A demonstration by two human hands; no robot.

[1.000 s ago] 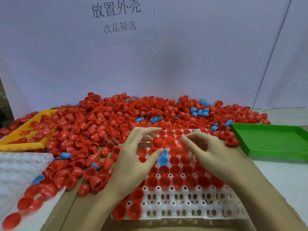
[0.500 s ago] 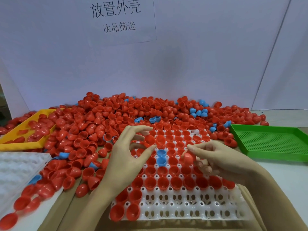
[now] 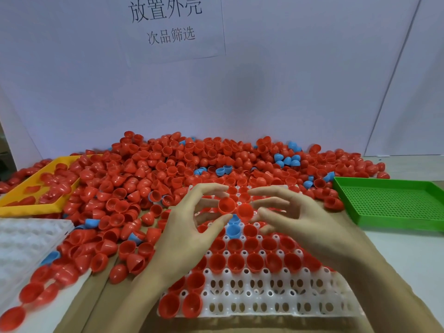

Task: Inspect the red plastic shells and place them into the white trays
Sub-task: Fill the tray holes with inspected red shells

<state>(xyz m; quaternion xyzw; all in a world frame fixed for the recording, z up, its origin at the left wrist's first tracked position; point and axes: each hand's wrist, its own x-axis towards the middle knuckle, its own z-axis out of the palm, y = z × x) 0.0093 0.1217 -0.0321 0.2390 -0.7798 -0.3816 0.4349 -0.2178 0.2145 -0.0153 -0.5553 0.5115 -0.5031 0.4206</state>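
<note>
Red shells: left hand (image 3: pixel 192 227) pinches one shell (image 3: pixel 226 205), right hand (image 3: pixel 295 219) apparently pinches another (image 3: pixel 245 211), both above the white tray (image 3: pixel 276 299). Loose shell pile (image 3: pixel 168 169) lies behind the tray.

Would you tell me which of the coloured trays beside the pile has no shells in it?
The green tray on the right: its perforated floor is bare, whereas the yellow tray on the left holds red shells.
</note>
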